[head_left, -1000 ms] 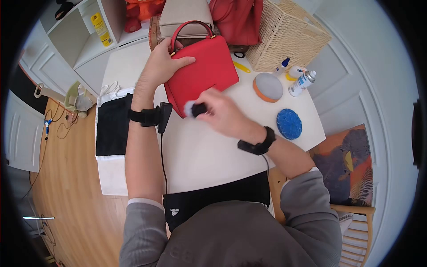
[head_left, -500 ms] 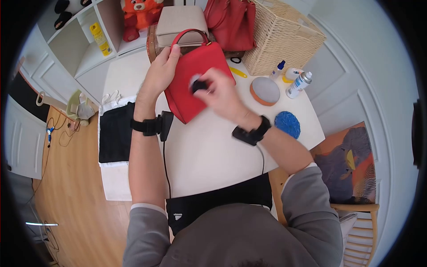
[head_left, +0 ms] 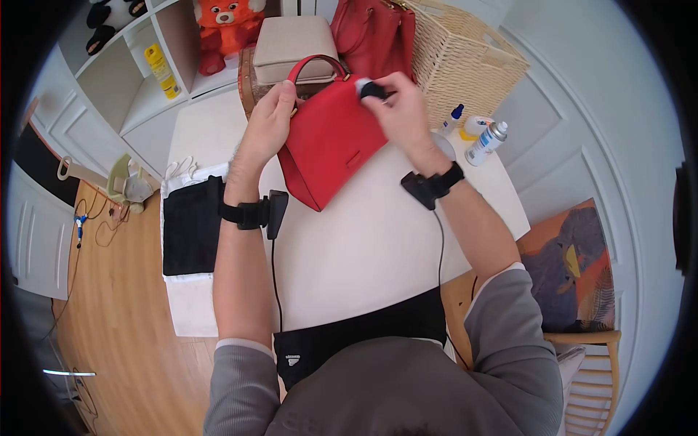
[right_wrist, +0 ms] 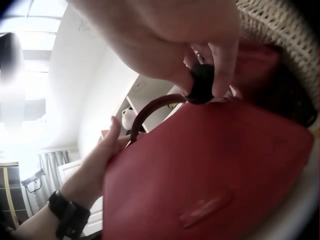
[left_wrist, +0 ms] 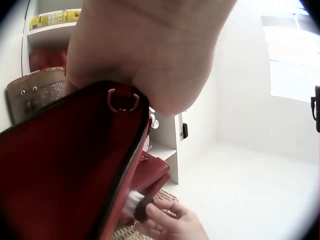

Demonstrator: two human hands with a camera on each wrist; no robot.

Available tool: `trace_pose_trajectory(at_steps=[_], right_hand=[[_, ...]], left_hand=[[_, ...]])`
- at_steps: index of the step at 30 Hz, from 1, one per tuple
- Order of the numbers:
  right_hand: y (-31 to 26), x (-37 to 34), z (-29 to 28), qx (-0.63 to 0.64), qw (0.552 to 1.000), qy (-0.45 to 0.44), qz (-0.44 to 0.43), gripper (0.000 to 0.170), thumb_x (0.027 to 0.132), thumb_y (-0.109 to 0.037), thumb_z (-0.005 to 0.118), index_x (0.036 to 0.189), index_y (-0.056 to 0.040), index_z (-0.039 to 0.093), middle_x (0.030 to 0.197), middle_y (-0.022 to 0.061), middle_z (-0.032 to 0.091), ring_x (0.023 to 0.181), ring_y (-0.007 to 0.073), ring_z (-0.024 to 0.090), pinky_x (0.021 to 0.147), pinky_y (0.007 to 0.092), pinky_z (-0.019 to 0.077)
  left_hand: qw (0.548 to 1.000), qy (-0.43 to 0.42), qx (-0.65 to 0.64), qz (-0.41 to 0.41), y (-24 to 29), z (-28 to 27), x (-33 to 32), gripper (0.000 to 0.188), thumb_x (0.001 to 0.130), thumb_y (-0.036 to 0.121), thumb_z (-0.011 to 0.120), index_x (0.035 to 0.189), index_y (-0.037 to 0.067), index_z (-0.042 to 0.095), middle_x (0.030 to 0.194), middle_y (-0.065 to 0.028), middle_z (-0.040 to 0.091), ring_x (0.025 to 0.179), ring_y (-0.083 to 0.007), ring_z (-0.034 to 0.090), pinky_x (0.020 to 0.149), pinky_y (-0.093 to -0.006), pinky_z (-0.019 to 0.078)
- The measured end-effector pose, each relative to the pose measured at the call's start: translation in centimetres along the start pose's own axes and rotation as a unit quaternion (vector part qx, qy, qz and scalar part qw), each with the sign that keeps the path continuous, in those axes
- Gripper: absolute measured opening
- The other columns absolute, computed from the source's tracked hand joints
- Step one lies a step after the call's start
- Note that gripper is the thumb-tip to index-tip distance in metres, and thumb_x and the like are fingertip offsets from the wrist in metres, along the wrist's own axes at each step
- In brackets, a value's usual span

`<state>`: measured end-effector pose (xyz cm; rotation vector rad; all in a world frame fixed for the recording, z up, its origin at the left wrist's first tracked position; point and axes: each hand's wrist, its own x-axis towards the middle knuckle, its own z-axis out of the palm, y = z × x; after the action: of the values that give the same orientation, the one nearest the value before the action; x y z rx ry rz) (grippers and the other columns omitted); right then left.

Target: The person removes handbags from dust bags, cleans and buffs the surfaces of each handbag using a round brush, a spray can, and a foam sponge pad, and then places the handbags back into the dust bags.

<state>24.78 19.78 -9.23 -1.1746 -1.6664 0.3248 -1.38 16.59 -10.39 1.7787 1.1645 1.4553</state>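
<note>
A red handbag (head_left: 331, 138) stands tilted on the white table (head_left: 349, 254), its handle (head_left: 318, 59) upright. My left hand (head_left: 265, 127) grips the bag's upper left corner beside the handle, its thumb at the top edge. A metal ring (left_wrist: 123, 102) shows on the bag's side in the left wrist view. Between the thumb and fingers of my right hand (head_left: 403, 116) is a small brush with a round black grip (head_left: 373, 90) and pale bristles (left_wrist: 132, 201). The brush is at the bag's top right edge; in the right wrist view its bristles are hidden.
Behind the bag sit a cream bag (head_left: 296, 47), another red bag (head_left: 374, 36) and a woven basket (head_left: 465, 62). A spray can (head_left: 486, 143) and a blue-capped bottle (head_left: 452, 118) stand at the right. Folded black cloth (head_left: 193, 225) lies at the left.
My right hand has carried the brush from the bag's lower left edge, across its front, to the top right edge. The bag's lower corner has shifted right and nearer; my left hand still holds it.
</note>
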Motion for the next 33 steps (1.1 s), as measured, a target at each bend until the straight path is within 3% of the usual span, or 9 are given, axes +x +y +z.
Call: trace_pose_trajectory(at_steps=[7,10,11,12,17,22,28,31,33], right_hand=[[-7.3,-6.1,1.9,0.273,0.902,-0.335,0.007,0.031,0.085,-0.006,0.083,0.111,0.001,0.068,0.091,0.0059,0.072,0.072,0.0081,0.065,0.067,0.0279,0.0537],[-4.9,-4.3,1.2,0.206,0.954,-0.217,-0.015,0.031,0.086,-0.004,0.083,0.111,0.003,0.067,0.096,0.0082,0.074,0.072,0.0093,0.068,0.066,0.0281,0.0548],[-2.9,-3.2,1.0,0.238,0.957,-0.167,-0.006,0.031,0.086,-0.005,0.083,0.111,0.0041,0.067,0.098,0.0093,0.075,0.072,0.0109,0.069,0.066,0.029,0.0561],[-1.8,-2.3,0.2,0.245,0.959,-0.144,0.019,0.033,0.085,-0.006,0.084,0.112,0.0027,0.067,0.099,0.0119,0.075,0.075,0.0151,0.072,0.069,0.0316,0.0576],[2.0,-1.8,-3.7,-0.14,0.989,-0.006,0.034,0.034,0.085,-0.006,0.084,0.114,-0.0012,0.067,0.101,0.0147,0.074,0.093,0.0238,0.074,0.079,0.0344,0.0581],[3.8,-1.9,-6.1,-0.02,0.998,-0.012,0.054,0.039,0.086,-0.006,0.082,0.122,-0.0029,0.068,0.101,0.0149,0.071,0.085,0.0273,0.069,0.084,0.0359,0.0565],[-0.4,-3.6,-7.4,-0.117,0.951,-0.274,-0.078,0.041,0.089,-0.004,0.076,0.129,-0.0074,0.069,0.115,0.0196,0.064,0.106,0.0359,0.066,0.095,0.0426,0.0527],[-1.4,-4.1,-8.3,-0.17,0.897,-0.397,-0.095,0.044,0.088,-0.01,0.078,0.131,-0.0116,0.068,0.115,0.0194,0.06,0.108,0.0415,0.063,0.095,0.0467,0.0512],[-3.4,-5.1,-8.4,-0.151,0.886,-0.43,-0.087,0.043,0.088,-0.009,0.078,0.13,-0.012,0.068,0.116,0.019,0.059,0.108,0.0416,0.063,0.095,0.047,0.0515]], left_hand=[[0.999,-0.012,0.04,-0.017,-0.4,-0.6,0.4,0.056,0.114,0.049,0.044,0.118,-0.004,0.065,0.101,-0.0138,0.073,0.095,-0.0179,0.065,0.089,-0.0346,0.0524],[1.0,-0.011,0.019,0.02,0.9,0.7,0.0,0.04,0.115,0.036,0.05,0.107,0.0,0.063,0.092,-0.0026,0.063,0.088,-0.0116,0.055,0.083,-0.0279,0.0488],[0.999,-0.02,0.027,-0.016,3.0,0.8,-0.4,0.031,0.104,0.028,0.072,0.109,-0.002,0.064,0.091,-0.0026,0.064,0.087,-0.0108,0.057,0.081,-0.0276,0.051],[0.999,-0.017,0.027,-0.014,3.4,0.9,-0.6,0.031,0.104,0.028,0.072,0.109,-0.002,0.064,0.091,-0.0026,0.064,0.087,-0.0108,0.057,0.081,-0.0276,0.051],[0.99,-0.018,0.128,-0.063,5.1,0.7,-0.9,0.045,0.082,0.017,0.093,0.112,-0.002,0.065,0.091,-0.0028,0.065,0.085,-0.012,0.059,0.078,-0.032,0.0552],[0.978,-0.108,0.172,-0.042,6.0,-0.6,-1.0,0.046,0.078,0.011,0.094,0.113,0.0,0.066,0.096,-0.0037,0.07,0.089,-0.0141,0.063,0.085,-0.0323,0.056],[0.976,-0.199,0.093,-0.006,6.6,-1.3,-1.5,0.049,0.076,0.006,0.093,0.117,0.002,0.066,0.103,-0.0043,0.071,0.093,-0.0159,0.064,0.091,-0.0334,0.0555],[0.979,-0.018,0.192,0.062,4.1,-1.3,-1.2,0.057,0.074,0.01,0.096,0.12,0.002,0.063,0.103,-0.0047,0.068,0.097,-0.0165,0.065,0.09,-0.0328,0.0555],[0.969,-0.009,0.248,-0.005,5.2,-1.4,-1.2,0.051,0.079,0.011,0.093,0.119,0.002,0.063,0.101,-0.0047,0.067,0.096,-0.0167,0.065,0.089,-0.0328,0.0555]])
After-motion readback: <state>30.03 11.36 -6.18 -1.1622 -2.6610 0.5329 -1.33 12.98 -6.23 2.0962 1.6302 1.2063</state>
